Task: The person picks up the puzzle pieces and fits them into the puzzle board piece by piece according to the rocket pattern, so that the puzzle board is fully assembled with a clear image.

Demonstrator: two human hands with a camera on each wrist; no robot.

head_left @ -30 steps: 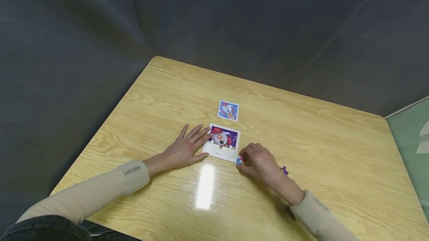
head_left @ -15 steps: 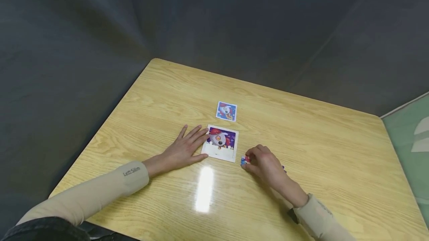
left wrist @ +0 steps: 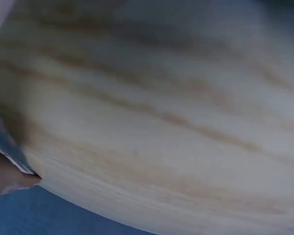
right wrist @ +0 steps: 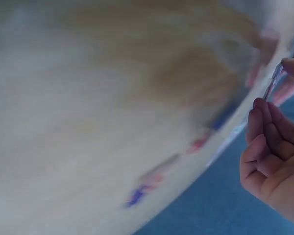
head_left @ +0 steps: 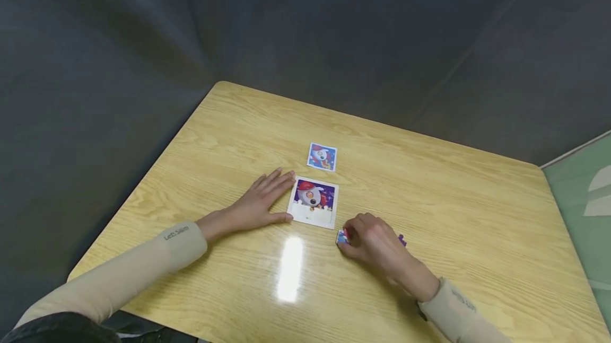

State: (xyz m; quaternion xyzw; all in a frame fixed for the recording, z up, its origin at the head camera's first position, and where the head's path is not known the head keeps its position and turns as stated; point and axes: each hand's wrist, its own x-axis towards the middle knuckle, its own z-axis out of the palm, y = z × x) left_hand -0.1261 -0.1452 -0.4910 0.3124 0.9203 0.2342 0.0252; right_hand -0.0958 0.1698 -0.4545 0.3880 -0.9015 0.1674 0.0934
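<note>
A white-bordered jigsaw tray (head_left: 312, 217) lies mid-table, its upper part filled with a purple, red and grey cartoon picture and its lower part bare white. My left hand (head_left: 255, 205) lies along the tray's left side, fingers straight, with the thumb by its lower left corner. Just off the tray's lower right corner, my right hand (head_left: 374, 239) pinches a small blue, white and red puzzle piece (head_left: 342, 236). The right wrist view shows this piece (right wrist: 273, 83) edge-on between thumb and fingertips. Behind the right hand, a purple puzzle piece (head_left: 402, 239) shows partly.
Beyond the tray lies a small square picture card (head_left: 322, 157) with a similar cartoon. The wooden table (head_left: 429, 189) meets a dark curtain (head_left: 334, 30) behind, and a green panel (head_left: 579, 216) stands at the right. Loose coloured pieces look blurred in the right wrist view.
My left fingers have slid off the tray's face to its left edge. The right hand moved the pinched piece away to the right, then slightly back left and nearer to me.
</note>
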